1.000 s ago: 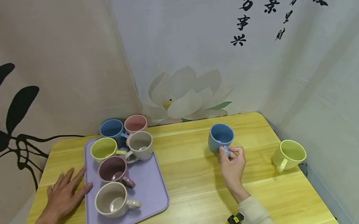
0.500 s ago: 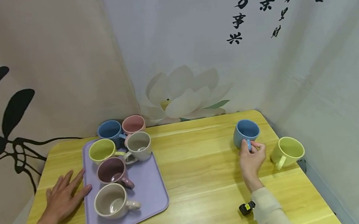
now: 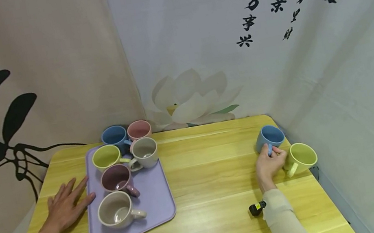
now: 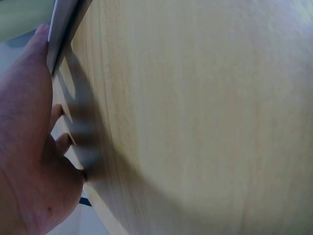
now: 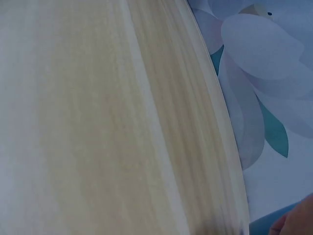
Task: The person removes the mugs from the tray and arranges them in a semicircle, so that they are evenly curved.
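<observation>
Near the table's back right corner, my right hand (image 3: 269, 163) pinches the handle of a blue mug (image 3: 270, 138). Just in front and to the right of it stands a yellow-green mug (image 3: 300, 157), close to the right edge. In the right wrist view only a bit of the hand (image 5: 296, 220) and of the blue mug (image 5: 274, 219) shows at the lower right corner. My left hand (image 3: 64, 211) lies with fingers spread at the left edge of a lilac tray (image 3: 157, 204), its thumb and fingertips right at the rim. The left wrist view shows this hand (image 4: 34, 132) beside the tray's side (image 4: 62, 29).
The tray bears several mugs: a blue one (image 3: 114, 136), a pink one (image 3: 139, 129), a yellow-green one (image 3: 106, 156), a grey one (image 3: 145, 152), a purple one (image 3: 117, 178) and a beige one (image 3: 115, 211). A printed cloth (image 3: 175, 44) hangs behind the wooden table (image 3: 216, 202).
My right hand has carried the blue mug rightward across the table, close to the yellow-green mug. The left hand and the tray have stayed in place.
</observation>
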`<act>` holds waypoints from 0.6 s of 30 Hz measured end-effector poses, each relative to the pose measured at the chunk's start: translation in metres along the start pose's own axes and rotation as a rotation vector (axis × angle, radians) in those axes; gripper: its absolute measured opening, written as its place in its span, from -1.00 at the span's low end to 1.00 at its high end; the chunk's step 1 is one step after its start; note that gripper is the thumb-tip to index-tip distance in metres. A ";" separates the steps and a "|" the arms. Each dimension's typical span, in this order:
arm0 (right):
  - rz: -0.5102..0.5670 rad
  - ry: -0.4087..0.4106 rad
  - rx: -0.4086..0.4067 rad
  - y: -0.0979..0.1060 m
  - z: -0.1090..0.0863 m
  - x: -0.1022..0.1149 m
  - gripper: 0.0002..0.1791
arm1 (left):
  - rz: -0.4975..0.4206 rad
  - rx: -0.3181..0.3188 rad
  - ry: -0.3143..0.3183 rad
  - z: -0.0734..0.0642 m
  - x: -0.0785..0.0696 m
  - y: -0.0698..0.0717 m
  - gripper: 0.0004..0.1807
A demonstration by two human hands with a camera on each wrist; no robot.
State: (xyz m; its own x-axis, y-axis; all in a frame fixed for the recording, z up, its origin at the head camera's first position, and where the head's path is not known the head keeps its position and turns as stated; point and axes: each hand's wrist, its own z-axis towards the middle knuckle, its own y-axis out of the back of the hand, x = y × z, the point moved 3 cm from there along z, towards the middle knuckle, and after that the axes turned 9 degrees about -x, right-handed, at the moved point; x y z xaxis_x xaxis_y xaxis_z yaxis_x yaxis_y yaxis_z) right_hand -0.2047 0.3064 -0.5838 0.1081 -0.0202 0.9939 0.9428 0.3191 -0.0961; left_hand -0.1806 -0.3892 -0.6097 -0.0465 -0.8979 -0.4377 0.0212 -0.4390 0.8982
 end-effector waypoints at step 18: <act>0.034 -0.078 -0.035 -0.006 0.004 -0.010 -0.75 | 0.001 -0.014 -0.005 -0.001 0.000 0.000 -0.06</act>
State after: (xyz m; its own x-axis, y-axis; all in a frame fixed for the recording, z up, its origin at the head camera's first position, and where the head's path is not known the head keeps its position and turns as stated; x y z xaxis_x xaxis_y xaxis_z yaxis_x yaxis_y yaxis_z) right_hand -0.2129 0.3088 -0.5929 0.1162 0.0643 0.9911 0.9497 0.2851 -0.1298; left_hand -0.1799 -0.3894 -0.6103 -0.0520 -0.8981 -0.4366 0.0347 -0.4386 0.8980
